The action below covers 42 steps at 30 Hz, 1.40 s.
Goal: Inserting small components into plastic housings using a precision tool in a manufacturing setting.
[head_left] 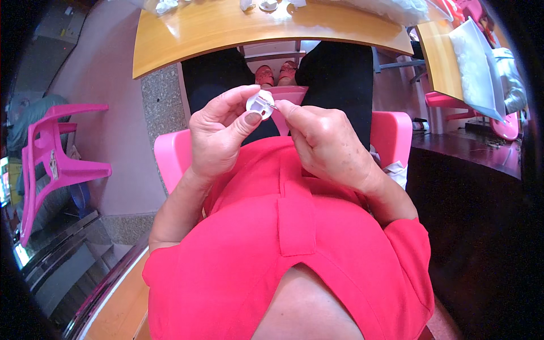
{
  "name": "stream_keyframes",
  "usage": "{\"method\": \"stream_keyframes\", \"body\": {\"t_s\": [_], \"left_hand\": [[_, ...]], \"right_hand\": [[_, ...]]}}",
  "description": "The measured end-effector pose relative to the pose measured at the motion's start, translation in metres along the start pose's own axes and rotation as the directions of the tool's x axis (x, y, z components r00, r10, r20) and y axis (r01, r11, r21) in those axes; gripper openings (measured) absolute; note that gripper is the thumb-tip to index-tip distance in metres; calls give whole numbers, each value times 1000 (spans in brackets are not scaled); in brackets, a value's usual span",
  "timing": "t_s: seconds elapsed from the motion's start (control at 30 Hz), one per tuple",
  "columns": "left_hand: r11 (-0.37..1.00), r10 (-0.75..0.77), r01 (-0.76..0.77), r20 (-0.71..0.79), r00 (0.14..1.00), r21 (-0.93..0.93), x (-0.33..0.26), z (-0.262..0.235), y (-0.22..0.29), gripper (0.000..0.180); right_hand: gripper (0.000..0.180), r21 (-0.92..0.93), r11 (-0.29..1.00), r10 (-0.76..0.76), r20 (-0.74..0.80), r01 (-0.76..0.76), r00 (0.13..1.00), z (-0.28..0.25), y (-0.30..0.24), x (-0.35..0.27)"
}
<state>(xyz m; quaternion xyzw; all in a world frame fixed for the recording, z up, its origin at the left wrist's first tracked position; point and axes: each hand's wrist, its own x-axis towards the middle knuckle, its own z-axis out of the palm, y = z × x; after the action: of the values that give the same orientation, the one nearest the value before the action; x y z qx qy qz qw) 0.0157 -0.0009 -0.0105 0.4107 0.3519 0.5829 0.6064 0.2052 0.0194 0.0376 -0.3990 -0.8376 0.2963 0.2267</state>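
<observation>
Left hand (218,133) pinches a small white round part (260,105) — right hand (323,141) grips a thin pin (272,105); it may slip and drop.

Two hands are in view, the left hand (218,136) and the right hand (323,141), and together they pinch one small round white plastic piece (260,105). One thin metal pin (272,105) shows at the right fingertips. There are two pink plastic chairs: one under the person (391,133), one empty chair (54,164) standing off to the left. Two wooden tables show, the near curved table (226,34) and a second table (436,56) at the right. On the near table lie a few small white parts (266,5), about four, though blur makes that count uncertain. Two clear plastic bags show, one (391,8) on the near table and one (479,71) on the second. Two feet in sandals (276,73) show below the table
</observation>
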Motion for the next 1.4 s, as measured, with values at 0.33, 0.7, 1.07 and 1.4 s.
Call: {"method": "stream_keyframes", "body": {"t_s": [0.33, 0.7, 1.07, 1.4], "left_hand": [[954, 42, -67, 93, 995, 292, -4, -5, 5, 34], [895, 89, -173, 217, 972, 412, -1, -6, 3, 30], [997, 21, -10, 144, 989, -74, 6, -6, -7, 36], [967, 98, -126, 132, 986, 220, 2, 0, -7, 32]], "right_hand": [[29, -47, 999, 0, 51, 2, 999, 1, 0, -3], [14, 113, 993, -49, 237, 23, 970, -8, 15, 2], [21, 51, 997, 48, 104, -54, 993, -9, 3, -2], [17, -11, 996, 94, 156, -93, 983, -7, 6, 0]]}}
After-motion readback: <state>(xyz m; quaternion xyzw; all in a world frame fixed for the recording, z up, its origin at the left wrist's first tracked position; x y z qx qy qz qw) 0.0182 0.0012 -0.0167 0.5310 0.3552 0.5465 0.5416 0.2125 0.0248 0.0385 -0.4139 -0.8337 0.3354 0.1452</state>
